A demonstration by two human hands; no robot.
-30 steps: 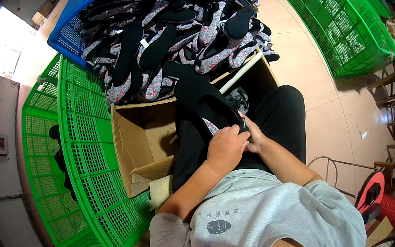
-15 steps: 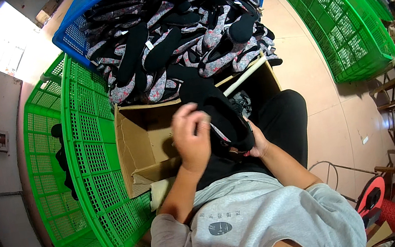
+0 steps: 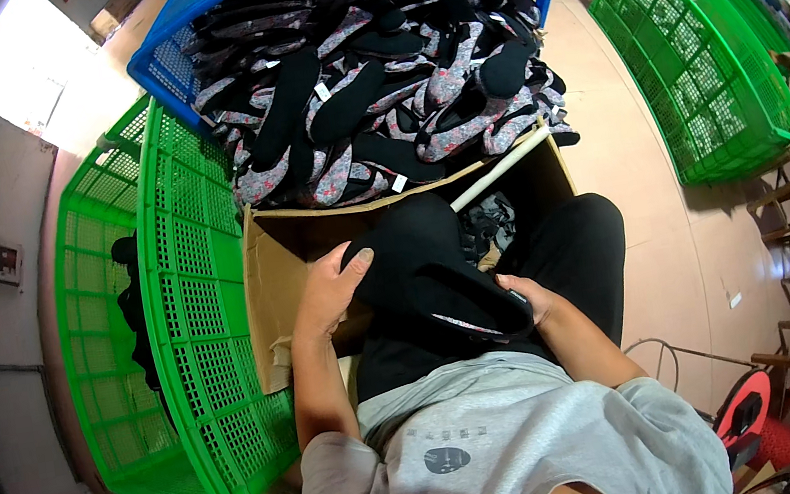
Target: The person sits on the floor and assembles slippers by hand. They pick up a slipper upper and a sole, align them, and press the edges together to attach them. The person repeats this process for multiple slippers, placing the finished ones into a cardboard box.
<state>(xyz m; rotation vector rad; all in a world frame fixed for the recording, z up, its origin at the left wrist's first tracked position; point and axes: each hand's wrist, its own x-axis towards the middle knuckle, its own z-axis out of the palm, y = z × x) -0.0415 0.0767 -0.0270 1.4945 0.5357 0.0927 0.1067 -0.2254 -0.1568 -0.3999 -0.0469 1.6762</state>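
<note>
A black fabric shoe [image 3: 410, 283] with a strip of floral lining at its opening lies tilted across my lap. My left hand [image 3: 326, 292] is closed on one end of it, thumb on top. At the other end, my right hand [image 3: 531, 299] grips the edge beside the opening. Its fingers are partly hidden beneath the shoe. Against my black trousers the shoe's outline is hard to make out. Beyond my knees, a large heap of black and grey floral fabric shoes [image 3: 335, 109] fills a blue plastic crate [image 3: 164, 77].
An open cardboard box [image 3: 273, 279] stands around my knees, with a pale tube [image 3: 500, 166] across it and a dark crumpled bundle [image 3: 488, 226] inside. Green plastic crates [image 3: 206, 304] stand at my left. Another green crate [image 3: 692, 64] is far right, near wooden stools [image 3: 781, 193].
My left hand has come down and left and now holds the shoe's end. The shoe has turned sideways and dropped nearer my lap, with my right hand still on it.
</note>
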